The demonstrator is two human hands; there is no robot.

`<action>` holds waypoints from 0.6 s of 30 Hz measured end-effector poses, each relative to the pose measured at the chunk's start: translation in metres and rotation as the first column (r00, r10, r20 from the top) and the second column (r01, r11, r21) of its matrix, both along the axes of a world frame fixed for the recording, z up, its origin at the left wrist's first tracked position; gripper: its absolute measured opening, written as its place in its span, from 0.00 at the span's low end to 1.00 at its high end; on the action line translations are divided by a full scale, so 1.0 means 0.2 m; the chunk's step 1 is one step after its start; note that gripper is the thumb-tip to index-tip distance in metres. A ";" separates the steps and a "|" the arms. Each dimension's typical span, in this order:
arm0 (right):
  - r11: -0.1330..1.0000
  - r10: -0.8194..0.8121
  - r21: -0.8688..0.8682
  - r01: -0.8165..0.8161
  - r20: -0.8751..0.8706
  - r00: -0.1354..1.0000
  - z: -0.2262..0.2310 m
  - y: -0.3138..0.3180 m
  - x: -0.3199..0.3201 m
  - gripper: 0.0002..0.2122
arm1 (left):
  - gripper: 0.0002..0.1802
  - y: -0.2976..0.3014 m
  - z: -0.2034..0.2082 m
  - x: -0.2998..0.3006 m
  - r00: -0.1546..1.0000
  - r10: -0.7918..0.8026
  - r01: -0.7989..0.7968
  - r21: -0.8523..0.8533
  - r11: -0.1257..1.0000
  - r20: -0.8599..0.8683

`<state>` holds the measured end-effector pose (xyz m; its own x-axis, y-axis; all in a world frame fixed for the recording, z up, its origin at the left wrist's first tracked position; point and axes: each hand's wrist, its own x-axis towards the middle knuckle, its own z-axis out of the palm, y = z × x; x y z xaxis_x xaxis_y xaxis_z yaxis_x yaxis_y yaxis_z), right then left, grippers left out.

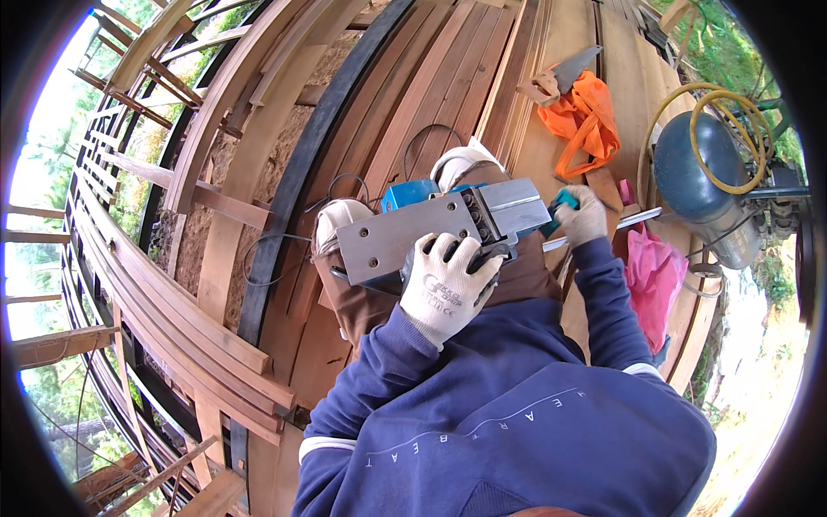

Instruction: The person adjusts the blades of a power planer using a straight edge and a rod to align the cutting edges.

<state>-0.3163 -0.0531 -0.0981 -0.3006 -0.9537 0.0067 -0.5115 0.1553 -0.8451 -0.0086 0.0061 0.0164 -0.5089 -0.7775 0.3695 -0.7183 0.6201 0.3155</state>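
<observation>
An electric planer (401, 235) with a blue body lies upside down across my lap, its flat metal sole facing up. The cutter slot (482, 217) shows between the long sole plate and the shorter front plate (517, 207). My left hand (444, 289), in a white work glove, is closed round the planer's near side beside this slot. To the right of the front plate, my gloved right hand (582, 215) is closed on a small teal object (560, 207). Its kind is mostly hidden by the fingers. A thin silver metal strip (639, 217) lies beside that hand.
A handsaw (573, 69) and an orange cloth (586, 121) lie on the boards ahead right. A pink bag (652, 269) is by my right arm. An air compressor tank (702, 159) with a yellow hose (659, 112) stands at right. Long timber boards (431, 77) stretch ahead; black cable loops near my knees.
</observation>
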 end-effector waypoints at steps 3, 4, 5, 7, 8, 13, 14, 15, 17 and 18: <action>0.982 0.007 -0.187 0.026 0.178 0.984 0.16 -0.11 -0.09 0.12 | 0.18 -0.01 0.01 0.00 1.000 -0.004 0.004 -0.003 1.000 -0.015; 0.968 -0.017 -0.239 0.076 0.241 0.970 0.28 -0.15 -0.06 0.12 | 0.18 -0.01 0.02 0.00 1.000 0.001 -0.001 0.000 1.000 -0.019; 0.950 -0.038 -0.285 0.129 0.303 0.952 0.41 -0.19 -0.02 0.12 | 0.17 -0.02 0.02 0.01 1.000 0.003 -0.002 0.006 1.000 -0.021; 0.891 0.211 -0.399 0.218 0.787 0.580 0.53 -0.26 -0.03 0.14 | 0.17 -0.04 0.02 0.01 0.999 -0.013 0.013 0.013 1.000 -0.041; 0.876 0.296 -0.444 0.189 0.804 0.516 0.59 -0.31 -0.01 0.14 | 0.17 -0.05 0.02 0.00 0.999 -0.014 0.014 0.008 1.000 -0.050; 0.840 0.537 -0.540 -0.051 0.812 0.229 0.60 -0.51 0.23 0.16 | 0.19 -0.08 0.03 0.01 0.999 -0.025 0.025 0.011 1.000 -0.028; 0.838 0.541 -0.540 -0.079 0.805 0.245 0.59 -0.51 0.33 0.15 | 0.19 -0.08 0.03 0.01 1.000 -0.021 0.021 0.014 1.000 -0.015; 0.836 0.545 -0.538 -0.107 0.796 0.261 0.58 -0.52 0.41 0.15 | 0.19 -0.09 0.03 0.02 1.000 -0.018 0.018 0.017 1.000 -0.003; 0.829 0.558 -0.508 -0.232 0.776 0.293 0.54 -0.54 0.53 0.12 | 0.20 -0.08 0.04 0.02 1.000 -0.002 0.002 -0.001 1.000 -0.009; 0.831 0.549 -0.488 -0.266 0.794 0.262 0.51 -0.56 0.56 0.11 | 0.20 -0.07 0.04 0.02 1.000 -0.006 0.006 0.005 1.000 -0.007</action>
<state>-0.2045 -0.1641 0.0038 0.1693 -0.9586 0.2289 0.6088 -0.0809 -0.7892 -0.0047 -0.0089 0.0243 -0.5110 -0.7764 0.3688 -0.7126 0.6226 0.3234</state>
